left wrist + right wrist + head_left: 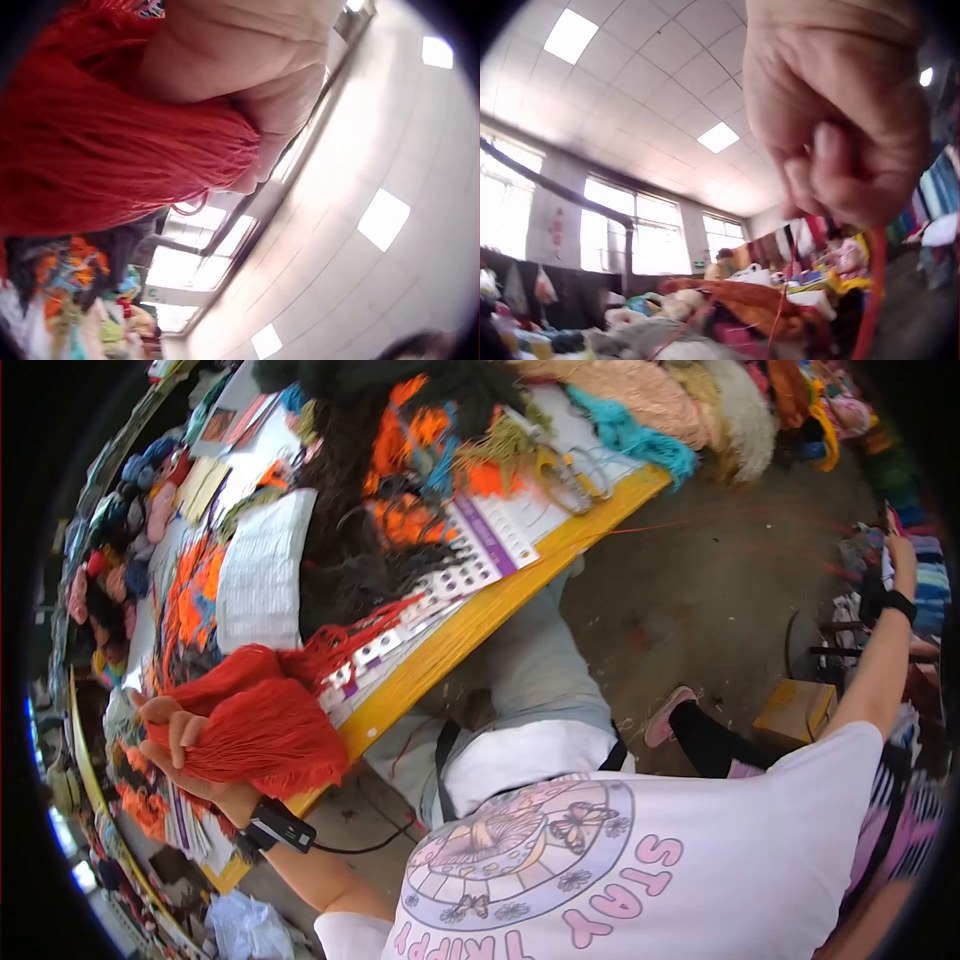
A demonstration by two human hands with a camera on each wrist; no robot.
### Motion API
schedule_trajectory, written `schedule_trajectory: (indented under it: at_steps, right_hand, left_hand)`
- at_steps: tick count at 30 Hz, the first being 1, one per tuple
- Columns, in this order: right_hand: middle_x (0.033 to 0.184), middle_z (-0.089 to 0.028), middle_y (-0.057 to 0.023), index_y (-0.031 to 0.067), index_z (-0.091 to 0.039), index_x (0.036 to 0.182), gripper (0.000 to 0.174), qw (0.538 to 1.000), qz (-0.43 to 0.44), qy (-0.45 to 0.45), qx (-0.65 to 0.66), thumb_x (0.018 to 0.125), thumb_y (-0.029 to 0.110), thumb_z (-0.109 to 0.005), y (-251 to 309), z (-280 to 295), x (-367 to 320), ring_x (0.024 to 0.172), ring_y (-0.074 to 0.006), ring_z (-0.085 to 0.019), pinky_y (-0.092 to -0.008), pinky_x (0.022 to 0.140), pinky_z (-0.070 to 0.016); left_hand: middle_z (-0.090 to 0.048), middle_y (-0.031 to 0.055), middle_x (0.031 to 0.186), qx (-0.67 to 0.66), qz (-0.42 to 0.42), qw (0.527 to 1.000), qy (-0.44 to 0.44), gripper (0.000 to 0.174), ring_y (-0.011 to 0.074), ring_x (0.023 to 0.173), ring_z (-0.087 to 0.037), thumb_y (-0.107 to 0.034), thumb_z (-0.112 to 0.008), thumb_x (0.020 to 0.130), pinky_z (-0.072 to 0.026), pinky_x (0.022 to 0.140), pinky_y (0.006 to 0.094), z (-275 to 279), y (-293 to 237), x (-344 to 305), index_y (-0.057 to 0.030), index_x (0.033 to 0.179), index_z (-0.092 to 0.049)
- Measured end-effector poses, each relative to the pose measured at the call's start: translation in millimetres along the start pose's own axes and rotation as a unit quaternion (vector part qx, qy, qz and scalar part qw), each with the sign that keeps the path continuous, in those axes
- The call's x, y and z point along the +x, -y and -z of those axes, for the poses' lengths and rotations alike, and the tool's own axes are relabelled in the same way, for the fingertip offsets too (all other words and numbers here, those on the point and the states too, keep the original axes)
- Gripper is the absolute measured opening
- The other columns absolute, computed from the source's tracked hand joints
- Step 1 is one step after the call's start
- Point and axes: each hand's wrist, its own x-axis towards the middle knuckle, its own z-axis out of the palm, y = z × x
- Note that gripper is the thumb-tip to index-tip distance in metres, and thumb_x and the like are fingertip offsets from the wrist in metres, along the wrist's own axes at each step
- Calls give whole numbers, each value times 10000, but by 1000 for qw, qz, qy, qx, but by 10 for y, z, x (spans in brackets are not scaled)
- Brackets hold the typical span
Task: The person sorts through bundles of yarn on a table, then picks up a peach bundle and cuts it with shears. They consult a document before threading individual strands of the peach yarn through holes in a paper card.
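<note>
Left hand (185, 745) fingers curled round bulky red yarn skein (265, 725) at yellow bench edge (500, 600). Right hand (903, 555) pinches thin red strand (786, 292), arm outstretched. Looks early: most of the skein not yet drawn off.

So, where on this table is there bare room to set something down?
Only the shade card along the yellow table edge, between orange yarn and scissors, lies bare. Elsewhere yarn piles crowd it; the left hand grips red yarn.
</note>
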Motion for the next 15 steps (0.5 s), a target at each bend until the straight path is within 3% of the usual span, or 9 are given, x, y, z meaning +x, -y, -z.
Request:
schedule_trajectory:
  at_steps: [2, 3, 4, 5, 7, 10, 12, 13, 15]
  right_hand:
    - [887, -612, -176, 49, -547, 1130, 537, 994, 104, 1, -38, 874, 497, -399, 73, -92, 20, 871, -253, -586, -360, 747, -448]
    - [958, -618, -184, 64, -563, 1121, 547, 986, 158, -3, -57, 866, 519, -396, 189, -163, 39, 944, -262, -583, -359, 799, -444]
    - [1053, -615, -94, 117, -558, 1154, 470, 975, 183, 19, 127, 878, 471, -416, 489, -307, -69, 1006, -204, -558, -322, 808, -446]
    - [1074, -604, -29, 96, -557, 1166, 428, 928, 121, 41, 351, 881, 392, -439, 1282, -120, -928, 985, -146, -555, -287, 791, -454]
    - [1074, -580, -20, 114, -614, 1043, 279, 804, 239, 115, 532, 881, 277, -457, 2486, 156, -2316, 987, -117, -530, -268, 762, -472]
    - [657, -490, 2, 75, -575, 805, 204, 613, 199, 331, 690, 875, 234, -468, 3707, -27, -3747, 529, -86, -466, -244, 527, -462]
    - [622, -429, 14, 84, -556, 859, 228, 516, 235, 450, 690, 881, 303, -498, 4249, -199, -4477, 501, -83, -455, -250, 445, -452]
    - [604, -407, 22, 90, -554, 865, 267, 453, 164, 530, 698, 888, 349, -494, 4463, -182, -4805, 470, -66, -432, -230, 408, -436]
    - [570, -379, 46, 101, -524, 961, 382, 284, 175, 624, 706, 892, 465, -433, 4662, -173, -5192, 425, -29, -355, -192, 377, -398]
  left_hand:
    - [-537, 18, 949, -66, -20, 997, 32, 520, 41, 544, -435, -59, -570, 804, -388, 626, 243, -124, -81, -44, -5, 1284, -376]
    - [-539, -7, 870, -112, -11, 993, 22, 369, 36, 530, -441, -47, -575, 792, -378, 607, 239, -272, 80, -42, -11, 1149, -490]
    - [-523, -20, 802, -93, 23, 995, 34, 258, 37, 524, -438, -51, -571, 794, -368, 591, 231, -295, 196, -14, -33, 1047, -518]
    - [-507, -34, 734, -76, 58, 994, 47, 149, 37, 518, -435, -55, -568, 797, -358, 576, 224, -297, 298, 29, -55, 944, -546]
    - [-439, -53, 633, 7, 128, 992, 11, 25, 41, 509, -415, -95, -537, 828, -334, 549, 206, -205, 561, 64, -98, 810, -520]
    - [-425, -42, 637, 196, 172, 953, -151, 120, 46, 509, -397, -183, -514, 874, -371, 549, 217, -226, 1247, 71, -70, 847, -546]
    - [-470, -33, 665, 287, 229, 910, -191, 179, 49, 536, -418, -212, -523, 882, -394, 546, 216, -198, 1623, 108, -42, 907, -573]
    - [-486, -31, 671, 303, 260, 892, -212, 196, 51, 561, -442, -213, -535, 877, -403, 547, 213, -212, 1775, 134, -33, 935, -585]
    - [-526, -21, 688, 312, 309, 880, -183, 209, 57, 609, -481, -193, -563, 861, -412, 561, 207, -29, 1976, 121, -33, 993, -592]
